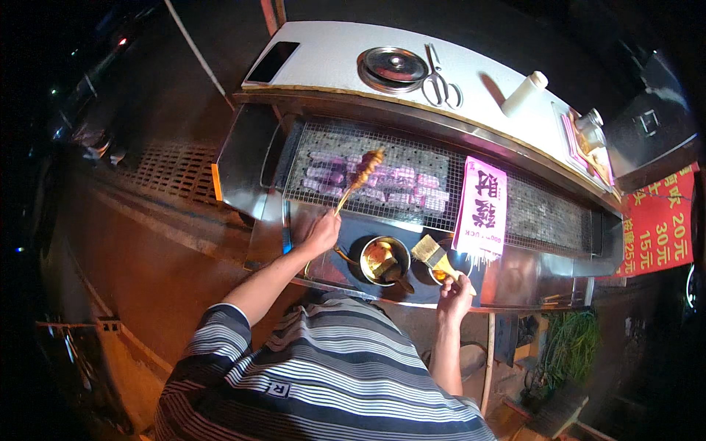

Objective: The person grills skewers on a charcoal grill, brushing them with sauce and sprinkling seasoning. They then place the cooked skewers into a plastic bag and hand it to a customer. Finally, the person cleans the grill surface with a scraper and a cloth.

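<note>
My left hand (323, 232) grips the sticks of several skewers of browned meat (366, 168), which are over the left part of the wire-mesh grill (458, 193). Rows of charcoal (405, 182) lie under that mesh. In my right hand (455, 295) is a flat wooden-handled basting brush (436, 258), its bristles pointing up and left, above a second metal pot (468, 263) that it partly hides. Between my hands, on the grill's front shelf, stands a round metal pot (407, 255) of oily liquid with another brush (390, 270) in it.
A pink printed paper bag (481, 204) lies across the mesh, stick ends at its lower edge. On the white counter (336, 55) beyond are a phone (273, 62), a lidded metal dish (396, 65), scissors (438, 88), a white bottle (524, 93) and a tray (571, 138) with jars.
</note>
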`<state>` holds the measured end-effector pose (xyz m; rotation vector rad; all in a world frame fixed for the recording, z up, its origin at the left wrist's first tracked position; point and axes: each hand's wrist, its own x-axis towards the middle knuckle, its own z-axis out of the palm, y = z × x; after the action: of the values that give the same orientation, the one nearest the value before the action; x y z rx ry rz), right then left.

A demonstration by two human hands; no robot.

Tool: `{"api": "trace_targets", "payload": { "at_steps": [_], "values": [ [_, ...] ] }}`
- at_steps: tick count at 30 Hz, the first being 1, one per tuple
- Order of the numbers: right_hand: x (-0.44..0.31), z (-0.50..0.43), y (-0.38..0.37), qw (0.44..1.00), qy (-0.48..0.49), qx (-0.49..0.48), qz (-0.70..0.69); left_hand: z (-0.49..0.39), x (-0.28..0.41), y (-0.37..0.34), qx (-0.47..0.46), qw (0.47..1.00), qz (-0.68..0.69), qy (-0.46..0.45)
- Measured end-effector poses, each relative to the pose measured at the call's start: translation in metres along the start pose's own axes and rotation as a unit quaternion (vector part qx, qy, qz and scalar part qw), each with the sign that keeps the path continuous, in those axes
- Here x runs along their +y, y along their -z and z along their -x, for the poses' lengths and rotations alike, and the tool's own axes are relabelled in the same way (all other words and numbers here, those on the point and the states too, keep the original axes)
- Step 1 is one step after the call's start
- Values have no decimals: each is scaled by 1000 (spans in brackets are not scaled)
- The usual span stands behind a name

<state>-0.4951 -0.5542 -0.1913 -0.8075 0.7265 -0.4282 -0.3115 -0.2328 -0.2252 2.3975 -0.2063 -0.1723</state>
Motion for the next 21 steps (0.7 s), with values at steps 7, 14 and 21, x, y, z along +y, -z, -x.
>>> {"api": "trace_targets", "payload": {
  "at_steps": [7,14,21],
  "values": [
    [-3,19,-52,999,19,5,37,-13,-5,-19,-369,607,684,163],
    [25,-16,-124,998,9,-30,52,-11,-18,-27,-322,647,665,190],
    [81,-98,-194,998,37,-56,19,-3,-14,-31,-133,776,569,237]
  ]
}}
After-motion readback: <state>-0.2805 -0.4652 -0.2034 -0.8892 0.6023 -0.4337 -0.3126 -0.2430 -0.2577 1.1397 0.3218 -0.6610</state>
